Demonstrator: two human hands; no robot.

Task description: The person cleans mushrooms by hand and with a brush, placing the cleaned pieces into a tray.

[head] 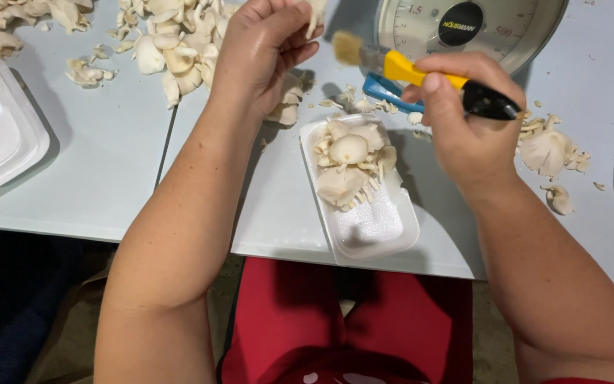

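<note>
Left hand point(261, 50) raised over the worktop point(108, 163), fingers pinched shut on a mushroom piece point(314, 16). Right hand point(463, 121) fisted around a yellow-and-black brush point(421, 75), bristles toward the piece. White foam tray point(371, 227) below, mushrooms point(349, 163) inside; scale point(463, 28) behind.

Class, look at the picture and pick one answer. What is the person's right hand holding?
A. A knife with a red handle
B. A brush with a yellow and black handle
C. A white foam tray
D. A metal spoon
B: the right hand grips a brush with a yellow and black handle and tan bristles, held above the white foam tray of mushrooms, while the left hand holds a mushroom piece.
</note>
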